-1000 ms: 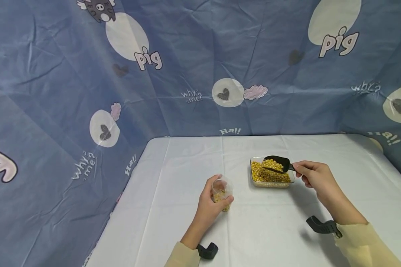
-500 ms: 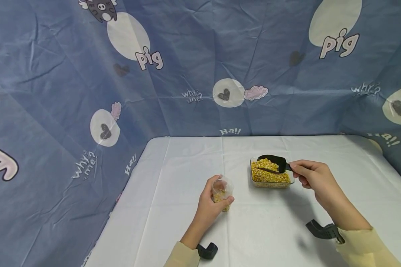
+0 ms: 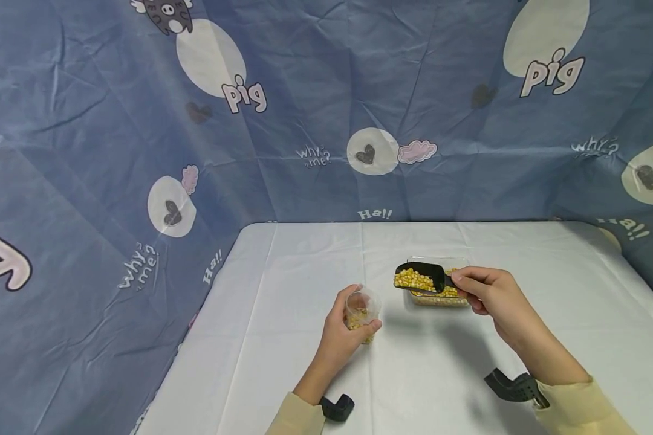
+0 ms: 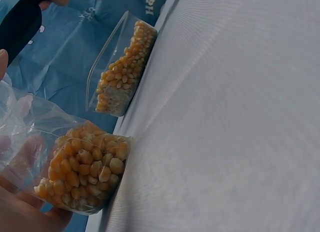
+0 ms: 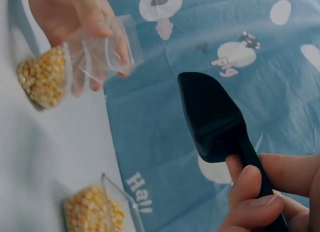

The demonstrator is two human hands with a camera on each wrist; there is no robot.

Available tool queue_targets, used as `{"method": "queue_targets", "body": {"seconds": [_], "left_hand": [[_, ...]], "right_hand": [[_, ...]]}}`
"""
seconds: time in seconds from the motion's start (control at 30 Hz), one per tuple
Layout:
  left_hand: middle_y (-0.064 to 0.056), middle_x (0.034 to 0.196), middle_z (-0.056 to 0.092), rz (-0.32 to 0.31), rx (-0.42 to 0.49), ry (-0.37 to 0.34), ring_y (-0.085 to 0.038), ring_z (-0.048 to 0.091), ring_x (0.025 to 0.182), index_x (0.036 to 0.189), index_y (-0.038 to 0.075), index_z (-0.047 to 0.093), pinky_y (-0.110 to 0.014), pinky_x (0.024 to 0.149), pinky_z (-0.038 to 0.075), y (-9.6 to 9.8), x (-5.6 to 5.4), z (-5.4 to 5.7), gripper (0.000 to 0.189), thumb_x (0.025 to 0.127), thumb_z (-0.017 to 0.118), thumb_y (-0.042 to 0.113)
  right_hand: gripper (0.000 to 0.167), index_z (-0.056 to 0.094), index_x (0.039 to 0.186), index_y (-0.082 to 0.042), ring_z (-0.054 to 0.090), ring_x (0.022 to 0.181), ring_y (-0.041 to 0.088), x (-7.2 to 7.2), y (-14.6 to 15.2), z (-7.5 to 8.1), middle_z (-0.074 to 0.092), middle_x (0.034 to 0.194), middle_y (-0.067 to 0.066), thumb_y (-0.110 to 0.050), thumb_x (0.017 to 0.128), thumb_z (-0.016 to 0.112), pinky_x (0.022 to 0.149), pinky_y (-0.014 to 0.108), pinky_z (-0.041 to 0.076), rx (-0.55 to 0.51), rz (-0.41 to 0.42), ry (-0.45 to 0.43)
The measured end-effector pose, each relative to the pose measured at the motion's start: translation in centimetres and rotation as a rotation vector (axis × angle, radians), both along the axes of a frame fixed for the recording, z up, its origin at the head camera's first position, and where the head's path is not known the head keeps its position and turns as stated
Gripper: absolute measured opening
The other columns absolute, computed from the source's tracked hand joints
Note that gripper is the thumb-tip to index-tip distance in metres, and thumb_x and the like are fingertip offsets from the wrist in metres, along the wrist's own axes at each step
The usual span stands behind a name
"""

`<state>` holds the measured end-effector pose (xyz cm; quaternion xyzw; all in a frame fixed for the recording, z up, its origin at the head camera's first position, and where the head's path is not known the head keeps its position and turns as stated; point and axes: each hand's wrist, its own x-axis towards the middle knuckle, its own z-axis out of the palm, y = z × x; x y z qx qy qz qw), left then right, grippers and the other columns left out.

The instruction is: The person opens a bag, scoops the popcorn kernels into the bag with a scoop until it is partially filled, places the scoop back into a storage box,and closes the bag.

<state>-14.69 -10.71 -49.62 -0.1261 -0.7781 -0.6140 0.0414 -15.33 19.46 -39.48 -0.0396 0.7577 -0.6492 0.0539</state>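
My right hand grips the handle of a black scoop, its bowl heaped with yellow corn kernels in the head view. The scoop is held up over the left part of a clear rectangular container, which holds more kernels and is partly hidden behind scoop and hand. To the left, my left hand wraps around a clear plastic bag, keeping its mouth spread at the top. Corn kernels fill the bottom of that bag, which stands on the table.
A white cloth covers the table. Behind it and along the left hangs a blue printed curtain. Each wrist carries a black camera mount, the right one jutting out over the cloth.
My right hand has lifted the scoop of kernels out of the container and moved it left, toward the bag. My left hand and the bag stay where they were.
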Motion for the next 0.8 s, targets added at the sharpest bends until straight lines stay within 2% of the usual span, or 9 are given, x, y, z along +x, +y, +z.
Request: {"method": "queue_targets", "body": {"seconds": [0.17, 0.27, 0.47, 0.6, 0.8], "left_hand": [[0.007, 0.130, 0.058, 0.000, -0.023, 0.009, -0.019, 0.055, 0.120, 0.146, 0.034, 0.044, -0.048, 0.097, 0.044, -0.1, 0.0, 0.0, 0.072, 0.086, 0.083, 0.025], [0.007, 0.129, 0.059, -0.007, -0.022, 0.016, -0.018, 0.056, 0.120, 0.147, 0.030, 0.045, -0.047, 0.097, 0.044, -0.1, 0.0, 0.0, 0.072, 0.086, 0.083, 0.024], [0.006, 0.130, 0.058, -0.004, -0.013, 0.006, -0.019, 0.056, 0.118, 0.146, 0.032, 0.045, -0.045, 0.095, 0.045, 0.0, 0.1, 0.0, 0.074, 0.084, 0.085, 0.022], [0.004, 0.132, 0.057, 0.009, -0.022, -0.023, -0.021, 0.056, 0.117, 0.146, 0.035, 0.043, -0.044, 0.094, 0.045, 0.2, 0.3, 0.5, 0.076, 0.084, 0.084, 0.017], [-0.002, 0.131, 0.059, 0.012, -0.026, -0.041, -0.022, 0.055, 0.120, 0.145, 0.026, 0.046, -0.045, 0.099, 0.043, 0.5, 0.6, 1.6, 0.073, 0.084, 0.084, 0.013]], "right_hand": [[0.034, 0.068, 0.110, 0.005, 0.042, 0.061, 0.013, 0.2, -1.2, -0.8, 0.057, 0.077, 0.006, -0.027, 0.099, 0.067, 0.054, 0.029, 0.037, 0.009, -0.003, -0.042], [0.032, 0.068, 0.110, 0.005, 0.041, 0.060, 0.013, 0.3, -1.8, -1.3, 0.056, 0.077, 0.007, -0.025, 0.098, 0.068, 0.053, 0.028, 0.036, 0.012, 0.001, -0.064], [0.028, 0.067, 0.105, 0.007, 0.037, 0.056, 0.012, 0.3, -3.0, -1.7, 0.056, 0.074, 0.006, -0.020, 0.097, 0.068, 0.051, 0.026, 0.032, 0.007, 0.015, -0.053], [0.025, 0.068, 0.103, 0.007, 0.038, 0.056, 0.011, 0.3, -3.6, -1.7, 0.056, 0.073, 0.005, -0.017, 0.097, 0.069, 0.050, 0.026, 0.032, 0.009, 0.028, -0.036], [0.022, 0.070, 0.102, 0.004, 0.039, 0.055, 0.011, 0.4, -4.4, -1.8, 0.056, 0.073, 0.007, -0.016, 0.095, 0.070, 0.050, 0.025, 0.034, 0.022, 0.044, -0.020]]}}
